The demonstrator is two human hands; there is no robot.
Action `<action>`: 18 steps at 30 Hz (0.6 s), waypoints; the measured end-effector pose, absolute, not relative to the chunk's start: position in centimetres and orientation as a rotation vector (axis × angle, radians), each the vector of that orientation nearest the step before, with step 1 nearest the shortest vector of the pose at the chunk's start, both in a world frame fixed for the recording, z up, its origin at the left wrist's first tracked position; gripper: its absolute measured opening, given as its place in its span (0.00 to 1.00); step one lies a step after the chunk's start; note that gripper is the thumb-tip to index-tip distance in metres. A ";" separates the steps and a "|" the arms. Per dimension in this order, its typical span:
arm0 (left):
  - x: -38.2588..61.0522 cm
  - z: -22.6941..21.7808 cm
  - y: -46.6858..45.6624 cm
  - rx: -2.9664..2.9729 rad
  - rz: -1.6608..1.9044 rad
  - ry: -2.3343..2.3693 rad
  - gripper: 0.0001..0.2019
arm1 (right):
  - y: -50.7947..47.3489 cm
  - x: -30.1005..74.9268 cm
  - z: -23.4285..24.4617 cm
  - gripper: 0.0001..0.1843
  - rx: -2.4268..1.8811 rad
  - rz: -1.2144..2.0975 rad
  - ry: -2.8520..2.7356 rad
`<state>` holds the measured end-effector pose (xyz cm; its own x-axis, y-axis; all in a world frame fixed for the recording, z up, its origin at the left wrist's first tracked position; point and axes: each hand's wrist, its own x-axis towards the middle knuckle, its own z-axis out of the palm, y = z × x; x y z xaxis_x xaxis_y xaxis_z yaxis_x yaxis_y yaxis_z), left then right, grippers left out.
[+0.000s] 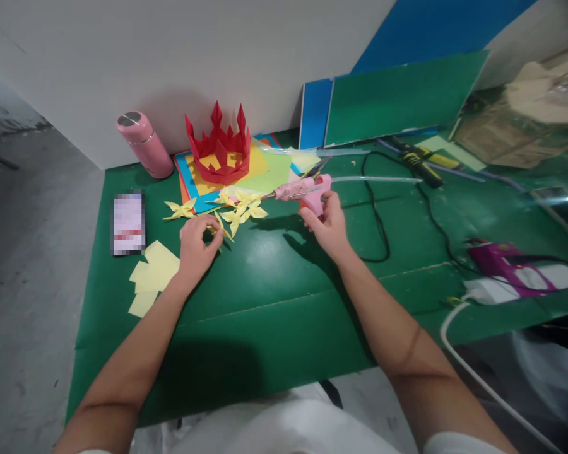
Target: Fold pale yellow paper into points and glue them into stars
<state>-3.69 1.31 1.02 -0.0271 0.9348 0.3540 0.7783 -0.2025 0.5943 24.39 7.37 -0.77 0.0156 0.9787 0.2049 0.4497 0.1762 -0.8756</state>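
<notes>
My right hand (329, 224) is closed round the handle of a pink hot glue gun (296, 189), whose nozzle points left. A clear glue stick (373, 179) sticks out of the gun's back. Thumb and fingers of my left hand (199, 243) pinch a small folded yellow paper piece (224, 227), partly hidden by the fingers. Just past the nozzle lie several yellow paper flowers (239, 205), and one more paper flower (180, 209) sits apart to the left. Loose yellow paper squares (158, 268) lie beside my left wrist.
A red paper crown (221, 154) stands on coloured paper sheets (274, 173) at the back. To the left are a pink bottle (146, 145) and a phone (128, 224). A black cable (383, 233) runs to a purple power strip (511, 268). Wire cutters (421, 165) lie back right.
</notes>
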 end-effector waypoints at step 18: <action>-2.3 1.3 0.4 2.053 0.560 2.005 0.06 | 7.4 24.3 -1.1 0.22 -1.325 0.738 -1.548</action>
